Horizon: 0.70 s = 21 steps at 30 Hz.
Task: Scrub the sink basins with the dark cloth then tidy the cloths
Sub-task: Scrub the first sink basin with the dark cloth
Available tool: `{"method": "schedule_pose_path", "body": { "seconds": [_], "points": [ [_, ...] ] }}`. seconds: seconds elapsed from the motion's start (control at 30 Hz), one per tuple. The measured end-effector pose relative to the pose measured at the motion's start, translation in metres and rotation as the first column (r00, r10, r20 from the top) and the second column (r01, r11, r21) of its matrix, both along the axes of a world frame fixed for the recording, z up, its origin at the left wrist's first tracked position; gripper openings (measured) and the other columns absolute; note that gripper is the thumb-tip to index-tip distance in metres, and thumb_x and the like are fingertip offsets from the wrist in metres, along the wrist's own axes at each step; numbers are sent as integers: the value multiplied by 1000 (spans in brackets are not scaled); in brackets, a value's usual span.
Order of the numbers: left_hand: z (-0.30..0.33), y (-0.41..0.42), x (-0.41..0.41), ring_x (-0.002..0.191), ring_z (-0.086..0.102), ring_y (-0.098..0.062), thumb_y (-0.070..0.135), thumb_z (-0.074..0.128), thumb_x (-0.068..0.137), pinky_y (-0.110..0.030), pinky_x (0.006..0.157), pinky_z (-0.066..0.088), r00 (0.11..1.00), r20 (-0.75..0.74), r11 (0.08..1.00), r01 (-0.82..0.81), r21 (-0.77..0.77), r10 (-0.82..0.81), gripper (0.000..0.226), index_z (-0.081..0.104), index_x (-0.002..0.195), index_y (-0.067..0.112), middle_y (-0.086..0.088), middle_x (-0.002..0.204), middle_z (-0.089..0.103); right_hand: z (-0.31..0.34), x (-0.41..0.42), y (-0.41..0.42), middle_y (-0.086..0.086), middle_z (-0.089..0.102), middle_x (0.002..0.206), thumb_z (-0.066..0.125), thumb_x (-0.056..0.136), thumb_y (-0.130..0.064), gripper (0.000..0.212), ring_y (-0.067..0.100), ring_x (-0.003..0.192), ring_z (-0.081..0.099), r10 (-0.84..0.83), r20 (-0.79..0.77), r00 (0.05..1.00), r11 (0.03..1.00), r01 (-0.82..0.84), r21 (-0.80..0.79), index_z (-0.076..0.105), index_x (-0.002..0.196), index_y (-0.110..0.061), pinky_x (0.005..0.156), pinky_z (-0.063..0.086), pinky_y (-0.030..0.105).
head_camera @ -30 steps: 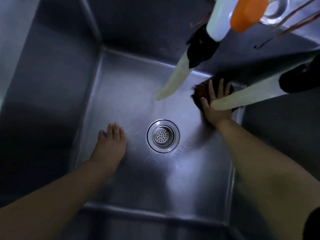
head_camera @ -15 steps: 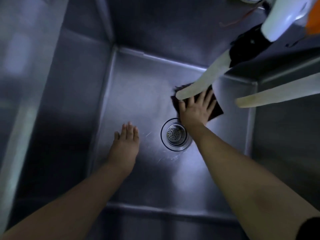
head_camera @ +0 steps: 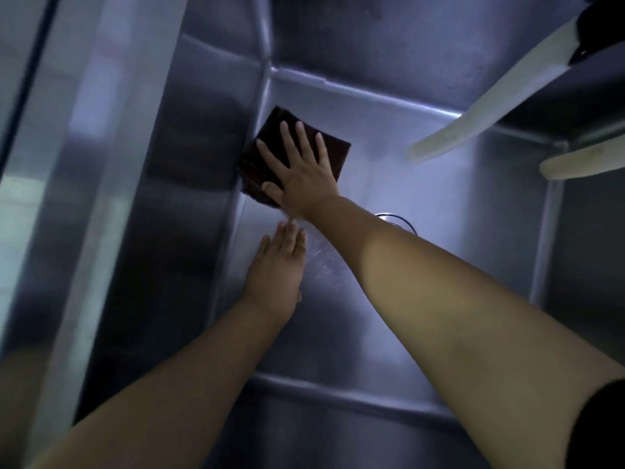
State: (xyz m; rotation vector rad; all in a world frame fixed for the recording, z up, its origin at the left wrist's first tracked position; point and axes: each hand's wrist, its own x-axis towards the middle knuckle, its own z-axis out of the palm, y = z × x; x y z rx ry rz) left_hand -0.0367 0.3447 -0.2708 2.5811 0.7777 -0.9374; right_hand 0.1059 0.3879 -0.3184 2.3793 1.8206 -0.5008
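Dark maroon cloth [head_camera: 333,152] (plain); silvery steel basin [head_camera: 422,157].

dark cloth [head_camera: 333,148], folded square, flat on steel sink basin [head_camera: 389,137] floor, vs left wall

Open basin floor [head_camera: 456,184] right of the drain [head_camera: 399,221]; two pale spouts [head_camera: 473,123] overhanging from upper right.

Looks like a commercial kitchen: deep steel sink [head_camera: 439,157] with a drain [head_camera: 397,220] and two pale hoses [head_camera: 473,120] hanging over it.
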Motion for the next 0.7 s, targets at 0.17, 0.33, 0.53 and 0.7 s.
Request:
{"method": "schedule_pose_path", "body": {
  "seconds": [0.17, 0.33, 0.53, 0.7],
  "points": [
    [6, -13, -2, 146, -4, -23, 17, 57, 91, -34, 120, 6, 998, 37, 998, -51, 23, 50, 85, -4, 150, 6, -11, 158, -10, 2, 20, -51, 4, -9, 159, 29, 95, -56, 64, 27, 145, -15, -49, -5, 999, 999, 49, -8, 1, 150, -37, 116, -9, 50],
    [5, -18, 0, 146, -1, -24, 13, 49, 95, -34, 119, 10, 1000, 9, 998, -15, 61, 15, 74, 0, 150, 6, -12, 158, -7, 3, 74, -129, 7, 2, 160, 35, 94, -54, 64, 31, 146, -3, -301, 18, 953, 954, 301, 19, 9, 150, -37, 115, -5, 50],
    [2, -21, 2, 146, 2, -25, 23, 57, 91, -34, 118, 14, 999, -37, 996, 15, 92, -11, 83, 1, 150, 5, -13, 158, -5, 9, 125, -233, 14, 1, 159, 19, 85, -59, 73, 36, 145, -1, -553, 66, 830, 831, 555, -17, 13, 151, -30, 114, -1, 50],
    [6, -22, -5, 147, 2, -23, 32, 61, 88, -33, 118, 14, 1000, -23, 996, 16, 91, -14, 89, 2, 150, 7, -10, 159, -3, 14, 112, -301, 17, -2, 158, 20, 85, -53, 74, 36, 145, -4, -651, 138, 746, 743, 664, -86, 11, 152, -23, 115, -5, 48]
  ]
}}
